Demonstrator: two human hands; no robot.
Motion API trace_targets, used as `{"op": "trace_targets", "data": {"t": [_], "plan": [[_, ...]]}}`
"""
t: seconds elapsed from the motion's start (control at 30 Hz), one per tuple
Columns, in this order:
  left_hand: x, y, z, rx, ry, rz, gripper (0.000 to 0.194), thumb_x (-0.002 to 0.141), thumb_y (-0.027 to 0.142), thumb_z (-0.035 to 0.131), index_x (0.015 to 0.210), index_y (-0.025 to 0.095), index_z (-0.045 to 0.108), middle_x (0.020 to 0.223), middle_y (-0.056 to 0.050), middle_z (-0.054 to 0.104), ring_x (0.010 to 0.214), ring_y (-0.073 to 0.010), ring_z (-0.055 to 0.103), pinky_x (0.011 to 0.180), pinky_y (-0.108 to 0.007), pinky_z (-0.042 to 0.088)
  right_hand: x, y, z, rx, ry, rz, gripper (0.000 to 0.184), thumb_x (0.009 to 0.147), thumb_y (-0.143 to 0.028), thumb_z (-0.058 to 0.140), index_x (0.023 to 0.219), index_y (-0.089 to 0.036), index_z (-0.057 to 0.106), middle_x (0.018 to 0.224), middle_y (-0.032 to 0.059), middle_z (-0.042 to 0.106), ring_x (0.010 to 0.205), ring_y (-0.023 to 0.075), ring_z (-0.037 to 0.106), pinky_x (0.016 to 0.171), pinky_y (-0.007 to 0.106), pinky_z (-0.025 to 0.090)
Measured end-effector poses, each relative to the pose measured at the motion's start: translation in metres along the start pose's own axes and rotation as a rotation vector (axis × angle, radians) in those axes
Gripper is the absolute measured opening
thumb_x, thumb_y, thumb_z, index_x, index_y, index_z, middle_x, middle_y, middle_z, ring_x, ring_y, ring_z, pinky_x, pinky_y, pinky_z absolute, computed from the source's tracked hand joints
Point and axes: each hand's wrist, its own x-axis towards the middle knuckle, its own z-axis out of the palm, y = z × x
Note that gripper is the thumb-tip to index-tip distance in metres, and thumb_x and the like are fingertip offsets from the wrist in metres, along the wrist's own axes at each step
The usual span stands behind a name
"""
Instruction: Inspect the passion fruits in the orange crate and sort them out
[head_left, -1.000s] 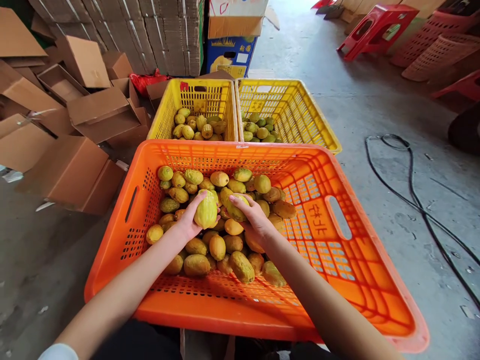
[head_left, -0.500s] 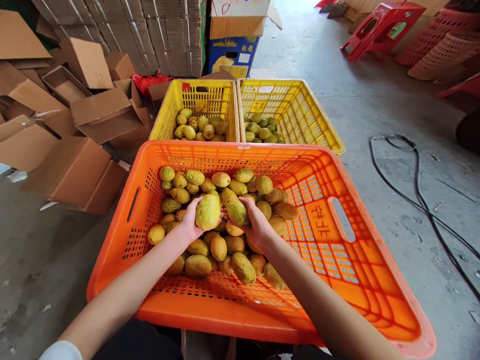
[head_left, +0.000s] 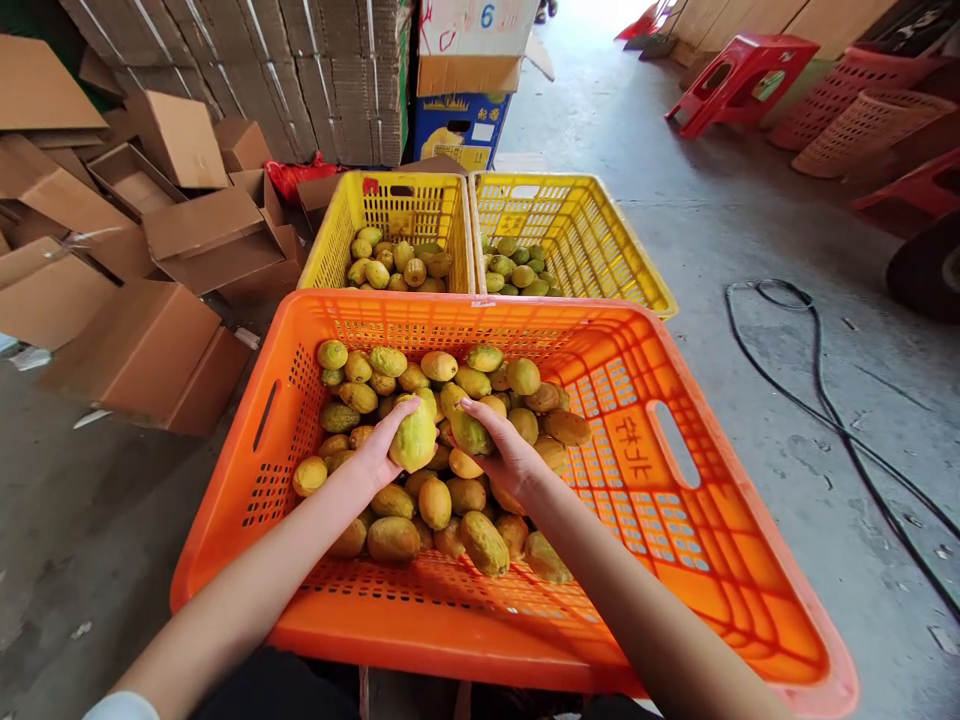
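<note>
My left hand (head_left: 384, 445) is closed around a pale yellow-green papaya (head_left: 413, 436), thumb over its upper side. Just to the right, my right hand (head_left: 506, 445) grips a greener papaya (head_left: 470, 430), with its far fingers hidden beneath. Both fruits are held close together above a pile of yellow and brownish papayas (head_left: 394, 538) in the left and middle part of a large orange plastic crate (head_left: 420, 640). Some fruits in the pile have brown patches on their skin.
Behind the orange crate stand a left yellow crate (head_left: 330, 235) and a right yellow crate (head_left: 626, 250), both holding greenish fruit. Cardboard boxes (head_left: 139, 345) lie heaped at left. A black hose (head_left: 821, 375) runs over the floor at right, below a red stool (head_left: 739, 85).
Both papayas have turned slightly in my hands, and my thumbs have shifted over their tops. The camera view has moved a little, so the crates sit slightly lower.
</note>
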Motion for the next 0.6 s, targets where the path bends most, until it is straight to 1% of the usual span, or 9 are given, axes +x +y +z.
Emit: {"op": "trace_targets", "data": {"t": [0.07, 0.13, 0.2, 0.27, 0.4, 0.5, 0.6], "plan": [[0.0014, -0.0007, -0.0008, -0.007, 0.024, 0.021, 0.016, 0.104, 0.027, 0.061, 0.096, 0.015, 0.068, 0.075, -0.003, 0.071, 0.057, -0.0138, 0.067, 0.053, -0.022, 0.057, -0.0036, -0.004, 0.004, 0.058, 0.034, 0.033, 0.007, 0.085, -0.021, 0.076, 0.09, -0.022, 0.071, 0.085, -0.0009, 0.077, 0.075, 0.0155, 0.072, 0.066, 0.024, 0.065], [0.0016, -0.0003, -0.0008, -0.029, 0.065, 0.028, 0.017, 0.104, 0.029, 0.062, 0.093, 0.016, 0.067, 0.074, -0.001, 0.07, 0.055, -0.0133, 0.066, 0.051, -0.022, 0.056, -0.0056, -0.0075, 0.0068, 0.112, 0.084, 0.073, 0.005, 0.089, -0.018, 0.072, 0.09, -0.022, 0.068, 0.082, -0.0014, 0.076, 0.07, 0.0148, 0.071, 0.065, 0.026, 0.067], [0.0004, 0.0011, 0.0002, -0.058, 0.099, 0.012, 0.02, 0.104, 0.032, 0.061, 0.092, 0.017, 0.067, 0.072, -0.001, 0.07, 0.054, -0.0137, 0.066, 0.052, -0.023, 0.057, -0.0059, -0.01, 0.0081, 0.151, 0.138, 0.12, 0.005, 0.095, -0.019, 0.066, 0.091, -0.021, 0.065, 0.08, -0.0007, 0.075, 0.066, 0.0143, 0.07, 0.063, 0.026, 0.067], [-0.0013, 0.003, 0.0017, -0.086, 0.118, -0.005, 0.023, 0.105, 0.034, 0.06, 0.091, 0.017, 0.066, 0.071, -0.001, 0.07, 0.055, -0.0144, 0.066, 0.054, -0.025, 0.059, -0.005, -0.0112, 0.0083, 0.158, 0.171, 0.159, 0.008, 0.1, -0.022, 0.06, 0.093, -0.02, 0.063, 0.078, 0.001, 0.075, 0.064, 0.0142, 0.07, 0.06, 0.025, 0.066], [-0.003, 0.0049, 0.0029, -0.101, 0.102, -0.047, 0.028, 0.107, 0.038, 0.054, 0.095, 0.016, 0.067, 0.073, -0.005, 0.072, 0.057, -0.0171, 0.069, 0.055, -0.027, 0.06, -0.0029, -0.0099, 0.0075, 0.104, 0.174, 0.166, 0.016, 0.106, -0.027, 0.052, 0.096, -0.019, 0.062, 0.073, 0.0032, 0.073, 0.062, 0.0155, 0.071, 0.057, 0.024, 0.064], [-0.003, 0.0046, 0.0017, -0.09, 0.067, -0.095, 0.036, 0.109, 0.041, 0.047, 0.104, 0.013, 0.069, 0.076, -0.009, 0.074, 0.059, -0.0198, 0.071, 0.053, -0.029, 0.061, -0.0017, -0.0081, 0.0069, 0.067, 0.155, 0.165, 0.021, 0.106, -0.03, 0.05, 0.098, -0.017, 0.064, 0.073, 0.0056, 0.073, 0.064, 0.0171, 0.072, 0.057, 0.024, 0.063], [-0.0029, 0.0044, -0.0001, -0.101, 0.04, -0.113, 0.039, 0.11, 0.042, 0.044, 0.112, 0.013, 0.069, 0.077, -0.01, 0.075, 0.06, -0.0209, 0.072, 0.053, -0.031, 0.062, -0.0003, -0.0073, 0.0058, 0.054, 0.13, 0.171, 0.024, 0.106, -0.033, 0.049, 0.097, -0.018, 0.065, 0.073, 0.0057, 0.073, 0.068, 0.0179, 0.073, 0.058, 0.024, 0.062]]}}
